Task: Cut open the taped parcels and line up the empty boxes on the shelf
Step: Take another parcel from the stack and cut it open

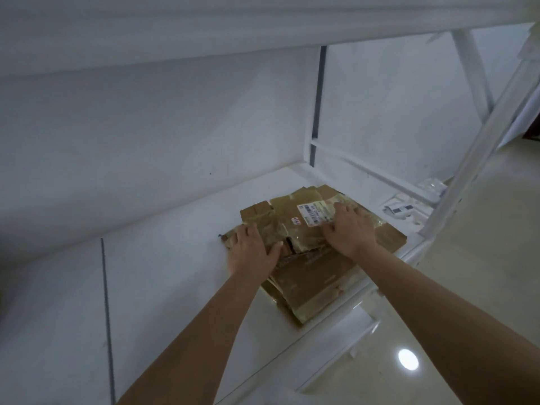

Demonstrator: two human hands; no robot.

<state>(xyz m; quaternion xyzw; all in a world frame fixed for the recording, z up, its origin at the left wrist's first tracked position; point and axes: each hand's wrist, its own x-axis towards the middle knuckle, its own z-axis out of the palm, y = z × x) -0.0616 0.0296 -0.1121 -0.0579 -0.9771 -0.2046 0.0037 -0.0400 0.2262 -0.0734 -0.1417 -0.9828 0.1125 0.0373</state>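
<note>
Boxes [315, 252], flattened, pressed onto shelf [163, 258] by left hand [252, 252] and right hand [349, 232], fingers straight; next, squaring against far wall.

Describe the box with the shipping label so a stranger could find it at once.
On the white shelf, near its right end, lies a heap of flattened brown boxes. The labelled box is the top one at the back, under the right hand. It alone bears a white barcode label with a small red sticker beside it.
</note>
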